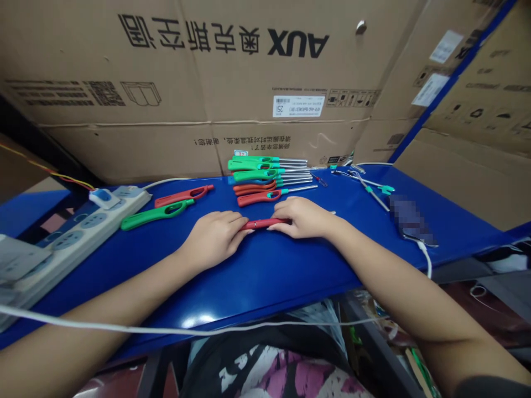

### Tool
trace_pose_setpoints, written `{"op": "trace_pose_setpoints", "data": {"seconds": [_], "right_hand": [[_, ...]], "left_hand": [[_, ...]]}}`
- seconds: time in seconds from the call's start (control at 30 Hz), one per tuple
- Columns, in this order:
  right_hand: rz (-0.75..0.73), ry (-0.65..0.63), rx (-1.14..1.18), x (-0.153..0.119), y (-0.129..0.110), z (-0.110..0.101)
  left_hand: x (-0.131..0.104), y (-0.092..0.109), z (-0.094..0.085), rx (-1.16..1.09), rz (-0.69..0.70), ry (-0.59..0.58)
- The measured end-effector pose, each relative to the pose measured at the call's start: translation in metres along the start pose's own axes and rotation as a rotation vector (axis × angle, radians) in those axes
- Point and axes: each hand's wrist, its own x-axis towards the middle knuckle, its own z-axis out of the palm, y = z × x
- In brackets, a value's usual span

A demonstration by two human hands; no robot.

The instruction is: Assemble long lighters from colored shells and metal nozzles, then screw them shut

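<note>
Level above the blue table, a red gas lighter (pixel 259 224) is held between my two hands. My left hand (pixel 218 237) is closed around its left end. Fingers of my right hand (pixel 305 217) pinch the other end, and a bit of metal tip shows past that hand. Just behind, a stack of finished-looking lighters (pixel 253 176) in green, orange and red lies with metal tubes pointing right. To the left lie a red lighter handle (pixel 182 195) and a green lighter handle (pixel 157 214), with no metal tubes showing.
A white power strip (pixel 83 235) runs along the left. Thin metal tubes with teal parts (pixel 377 193) and a dark, blurred-out device (pixel 410 218) on a white cable lie right. Cardboard (pixel 232 72) walls the back. A white cord (pixel 182 331) crosses in front.
</note>
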Motion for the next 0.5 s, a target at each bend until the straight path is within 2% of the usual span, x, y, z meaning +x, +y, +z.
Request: {"op": "trace_pose_setpoints", "data": {"seconds": [0.17,0.33,0.5], "right_hand": [[0.024,0.016,0.062,0.000,0.007,-0.002],[0.081,0.127,0.072,-0.003,0.020,-0.008],[0.115,0.206,0.019,-0.005,0.024,-0.010]], "left_hand": [[0.002,-0.005,-0.004,-0.028,-0.020,-0.005],[0.002,-0.020,-0.007,-0.168,-0.094,0.096],[0.001,-0.031,-0.010,-0.124,-0.098,0.141]]}}
